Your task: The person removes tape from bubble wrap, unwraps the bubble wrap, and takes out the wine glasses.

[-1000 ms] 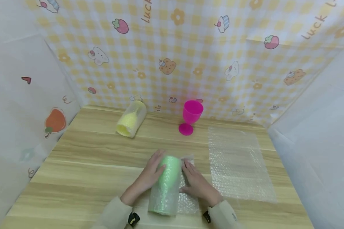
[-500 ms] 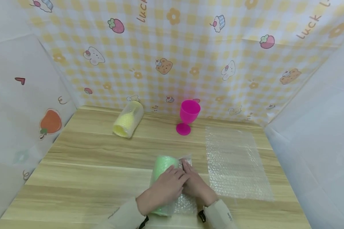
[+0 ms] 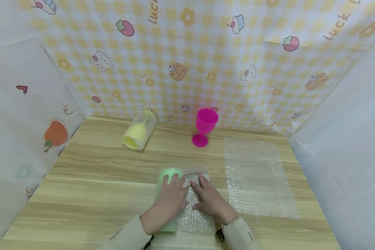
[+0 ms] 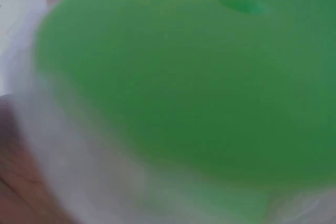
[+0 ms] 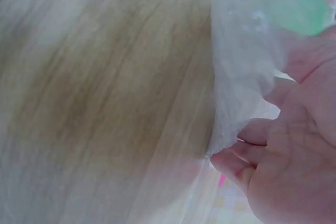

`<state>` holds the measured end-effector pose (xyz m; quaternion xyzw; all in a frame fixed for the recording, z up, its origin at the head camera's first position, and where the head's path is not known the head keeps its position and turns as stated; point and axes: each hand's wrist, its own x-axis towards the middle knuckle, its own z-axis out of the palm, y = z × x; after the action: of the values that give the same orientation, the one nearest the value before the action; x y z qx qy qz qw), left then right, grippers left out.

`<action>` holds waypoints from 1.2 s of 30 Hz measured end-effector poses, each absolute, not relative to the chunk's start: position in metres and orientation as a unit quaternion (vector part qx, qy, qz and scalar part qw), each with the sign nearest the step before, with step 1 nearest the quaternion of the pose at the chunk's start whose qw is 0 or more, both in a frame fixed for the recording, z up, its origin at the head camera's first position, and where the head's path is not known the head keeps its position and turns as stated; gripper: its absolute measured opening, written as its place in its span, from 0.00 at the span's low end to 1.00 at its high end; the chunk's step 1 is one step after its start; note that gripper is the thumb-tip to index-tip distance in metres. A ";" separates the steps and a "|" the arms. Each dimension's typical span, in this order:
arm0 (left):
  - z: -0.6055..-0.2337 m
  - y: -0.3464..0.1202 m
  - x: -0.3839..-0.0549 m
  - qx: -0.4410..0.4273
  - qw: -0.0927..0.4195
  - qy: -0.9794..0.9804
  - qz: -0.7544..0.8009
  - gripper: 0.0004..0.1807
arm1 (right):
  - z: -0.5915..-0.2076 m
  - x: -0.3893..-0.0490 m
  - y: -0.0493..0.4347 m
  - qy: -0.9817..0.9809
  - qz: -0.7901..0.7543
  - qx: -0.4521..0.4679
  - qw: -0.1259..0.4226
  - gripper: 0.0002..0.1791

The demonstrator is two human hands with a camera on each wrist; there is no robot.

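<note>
Left hand (image 3: 169,203) on wrapped goblet (image 3: 170,171) (green), right hand (image 3: 211,200) on bubble wrap (image 3: 196,220)

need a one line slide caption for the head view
Left hand on a green item in bubble wrap, right hand on the wrap's flat end, pink goblet standing beyond.

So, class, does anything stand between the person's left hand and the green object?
Yes: clear bubble wrap. It goes around the green object, and the left hand rests on the outside of it. The rest of the sheet reaches across to the right hand.
</note>
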<state>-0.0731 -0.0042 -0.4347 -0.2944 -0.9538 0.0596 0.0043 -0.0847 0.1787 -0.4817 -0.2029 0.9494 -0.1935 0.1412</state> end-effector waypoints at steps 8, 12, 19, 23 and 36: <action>-0.438 -0.022 -0.082 -0.255 0.007 -0.965 0.063 0.35 | -0.482 -0.084 0.178 0.948 -0.198 -0.196 0.151 0.48; -0.438 -0.032 -0.085 -0.231 -0.007 -0.972 0.046 0.39 | -0.481 -0.083 0.178 0.948 -0.202 -0.194 0.153 0.49; -0.440 -0.049 -0.088 -0.198 0.004 -0.980 0.012 0.41 | -0.481 -0.084 0.178 0.947 -0.201 -0.200 0.149 0.49; -0.440 -0.057 -0.087 -0.191 0.019 -0.981 -0.009 0.40 | -0.480 -0.084 0.177 0.947 -0.202 -0.203 0.148 0.50; -0.437 -0.085 -0.082 -0.161 0.047 -0.984 -0.062 0.45 | -0.473 -0.089 0.172 0.953 -0.200 -0.182 0.139 0.62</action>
<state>-0.0823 -0.0852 -0.4370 -0.1613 -0.9838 -0.0621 0.0467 -0.0893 0.1720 -0.4734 -0.1817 0.9527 -0.2001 0.1387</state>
